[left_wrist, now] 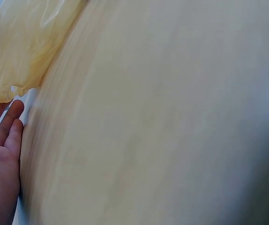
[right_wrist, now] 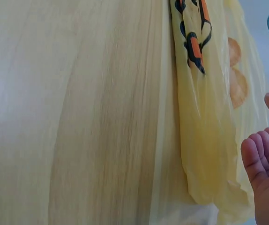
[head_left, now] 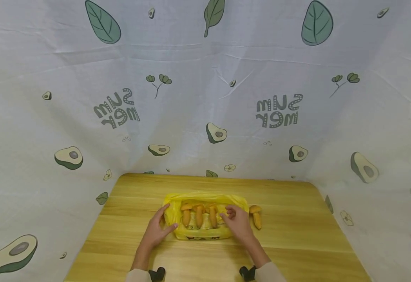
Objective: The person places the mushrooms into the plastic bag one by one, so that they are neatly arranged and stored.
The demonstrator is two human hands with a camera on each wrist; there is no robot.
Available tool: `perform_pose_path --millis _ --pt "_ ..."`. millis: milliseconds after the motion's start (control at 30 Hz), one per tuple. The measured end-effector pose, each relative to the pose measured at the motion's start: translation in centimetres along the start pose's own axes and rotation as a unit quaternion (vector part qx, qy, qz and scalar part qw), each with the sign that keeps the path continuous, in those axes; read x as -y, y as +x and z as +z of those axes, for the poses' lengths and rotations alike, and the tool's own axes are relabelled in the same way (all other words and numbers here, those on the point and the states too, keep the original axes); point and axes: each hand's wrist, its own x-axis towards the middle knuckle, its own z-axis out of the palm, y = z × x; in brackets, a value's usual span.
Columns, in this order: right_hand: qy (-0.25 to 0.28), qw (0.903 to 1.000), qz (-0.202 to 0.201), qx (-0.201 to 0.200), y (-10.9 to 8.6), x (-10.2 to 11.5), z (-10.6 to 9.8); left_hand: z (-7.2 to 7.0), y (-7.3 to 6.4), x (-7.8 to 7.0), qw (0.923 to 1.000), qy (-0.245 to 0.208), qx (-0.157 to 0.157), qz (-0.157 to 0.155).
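Observation:
A yellow plastic bag [head_left: 205,234] lies on the table with its mouth spread wide. Three orange-brown mushrooms are lined up inside it: a left one [head_left: 186,217], a middle one [head_left: 199,218] and a right one [head_left: 212,217]. My left hand [head_left: 154,231] touches the bag's left end, thumb and forefinger spread apart along its edge. Over the bag's right part hovers my right hand [head_left: 239,225], fingers loosely bent, with nothing visible in them; in the right wrist view its fingertips [right_wrist: 250,151] stand beside the yellow plastic. Another mushroom [head_left: 256,217] lies outside, just right of the bag.
The wooden table [head_left: 120,219] runs under everything. A white curtain [head_left: 198,102] printed with avocados and leaves hangs behind and along both sides. Black straps or mounts [head_left: 157,273] show at both wrists.

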Motion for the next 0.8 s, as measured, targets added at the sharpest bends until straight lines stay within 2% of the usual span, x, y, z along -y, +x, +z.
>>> perform_pose_path --millis 233,567,800 --pt "0.001 0.9997 -0.004 -0.023 0.0 -0.4 -1.6 0.0 0.0 0.0 1.0000 -0.002 -0.004 0.002" --pt "-0.025 0.9991 0.024 -0.027 0.0 -1.4 -4.6 0.0 -0.2 0.0 0.9995 -0.029 -0.002 -0.007" --pt "-0.026 0.9978 0.002 -0.060 0.1 -2.6 -6.7 0.1 -0.2 0.0 0.9995 -0.031 -0.006 -0.004"
